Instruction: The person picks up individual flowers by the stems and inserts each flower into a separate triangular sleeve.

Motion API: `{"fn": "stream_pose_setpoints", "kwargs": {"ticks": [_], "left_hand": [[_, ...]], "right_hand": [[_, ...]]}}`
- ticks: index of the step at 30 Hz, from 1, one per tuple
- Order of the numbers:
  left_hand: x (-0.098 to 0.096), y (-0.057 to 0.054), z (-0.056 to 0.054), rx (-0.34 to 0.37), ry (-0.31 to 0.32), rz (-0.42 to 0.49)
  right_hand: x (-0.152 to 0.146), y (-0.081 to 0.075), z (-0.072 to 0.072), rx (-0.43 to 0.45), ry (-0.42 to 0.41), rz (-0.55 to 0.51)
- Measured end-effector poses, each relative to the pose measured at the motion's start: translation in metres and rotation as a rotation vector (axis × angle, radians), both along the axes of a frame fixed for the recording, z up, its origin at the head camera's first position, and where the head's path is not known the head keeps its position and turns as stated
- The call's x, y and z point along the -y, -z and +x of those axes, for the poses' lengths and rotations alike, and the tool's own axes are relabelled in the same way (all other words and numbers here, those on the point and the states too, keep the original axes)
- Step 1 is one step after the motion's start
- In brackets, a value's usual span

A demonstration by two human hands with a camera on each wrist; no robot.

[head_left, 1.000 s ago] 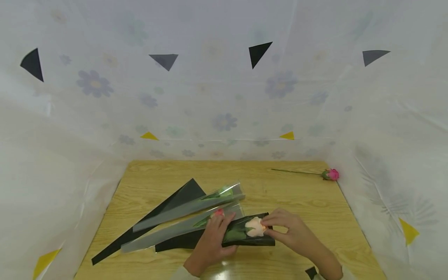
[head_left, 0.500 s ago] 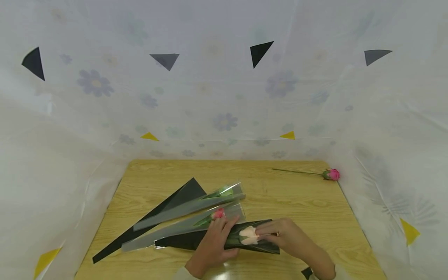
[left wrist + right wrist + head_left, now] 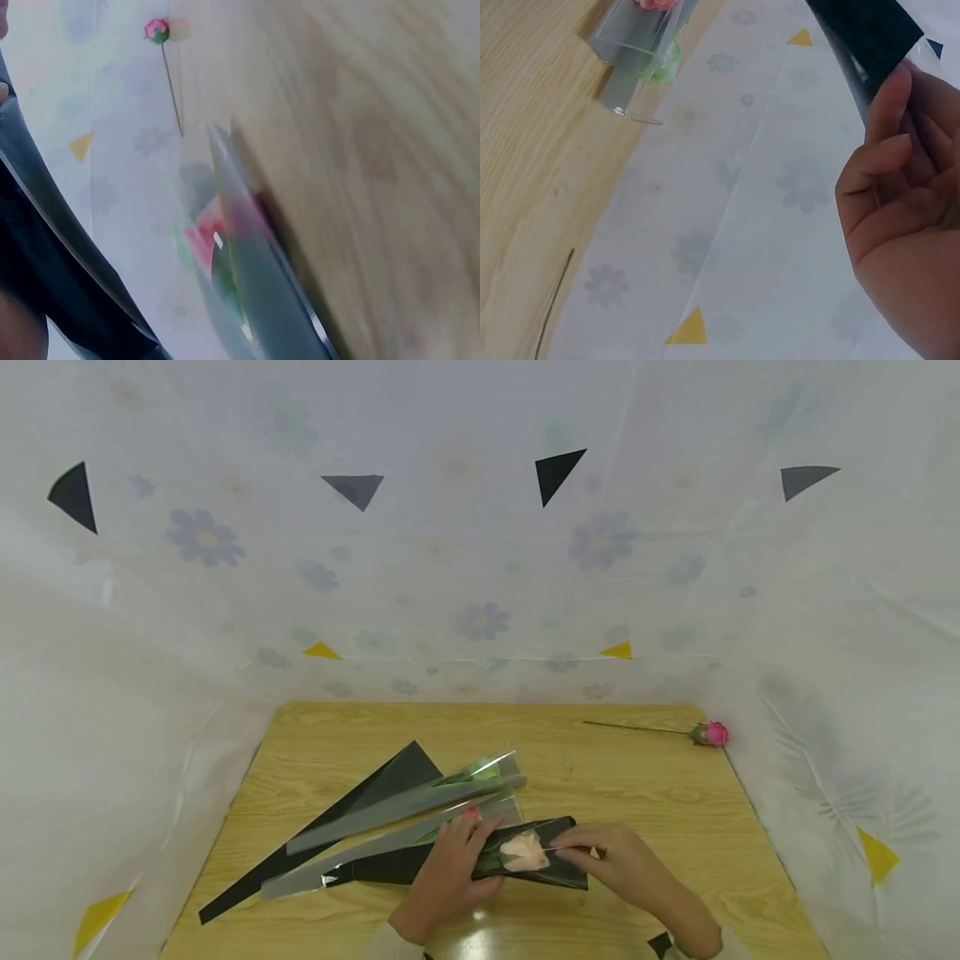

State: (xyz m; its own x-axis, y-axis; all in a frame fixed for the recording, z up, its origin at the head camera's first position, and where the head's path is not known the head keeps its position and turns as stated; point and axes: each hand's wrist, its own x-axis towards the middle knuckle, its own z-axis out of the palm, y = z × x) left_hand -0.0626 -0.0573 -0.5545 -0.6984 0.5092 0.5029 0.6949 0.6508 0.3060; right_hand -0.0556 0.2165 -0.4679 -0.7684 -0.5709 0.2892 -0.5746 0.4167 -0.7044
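My left hand [image 3: 450, 868] grips a black flower sleeve [image 3: 390, 864] round its middle. A peach rose [image 3: 525, 852] lies inside the sleeve's wide end, its head showing through the clear front. Thumb and fingertips of my right hand [image 3: 626, 864] pinch the edge of the sleeve's mouth, just right of the bloom. In the right wrist view the right hand [image 3: 907, 195] is at the dark sleeve's corner [image 3: 877, 37], its other fingers curled. Along the left side of the left wrist view runs the black sleeve [image 3: 67, 262], partly hidden by blur.
Behind the left hand lie two clear-fronted grey sleeves [image 3: 352, 820] with flowers, one a pink rose [image 3: 471, 812], and a black sleeve [image 3: 390, 785] beneath. A single pink rose [image 3: 715, 733] lies at the table's back right corner. Patterned white sheets surround the wooden table [image 3: 637, 777].
The peach rose has shifted left, deeper within the black sleeve. My right fingertips have moved from its petals to the sleeve's mouth. The left hand keeps its grip.
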Motion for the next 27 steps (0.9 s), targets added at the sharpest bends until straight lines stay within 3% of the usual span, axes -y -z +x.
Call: {"fn": "stream_pose_setpoints", "kwargs": {"ticks": [7, 10, 15, 19, 23, 27], "left_hand": [[0.02, -0.006, -0.024, -0.007, -0.086, -0.068], [0.029, -0.006, -0.035, -0.018, -0.133, -0.09], [0.04, -0.006, -0.053, -0.029, -0.17, -0.139], [0.044, -0.002, -0.065, -0.025, -0.175, -0.19], [0.044, 0.007, -0.075, 0.034, -0.174, -0.207], [0.042, 0.02, -0.084, 0.117, -0.178, -0.238]], "right_hand": [[-0.005, 0.013, -0.001, -0.002, 0.319, -0.053], [-0.001, 0.029, 0.0, 0.052, 0.384, -0.07], [0.013, 0.062, 0.004, 0.2, 0.323, -0.016], [0.024, 0.084, 0.006, 0.242, 0.229, 0.023], [0.033, 0.095, 0.008, 0.288, 0.166, 0.02], [0.038, 0.099, 0.012, 0.323, 0.156, 0.021]]}}
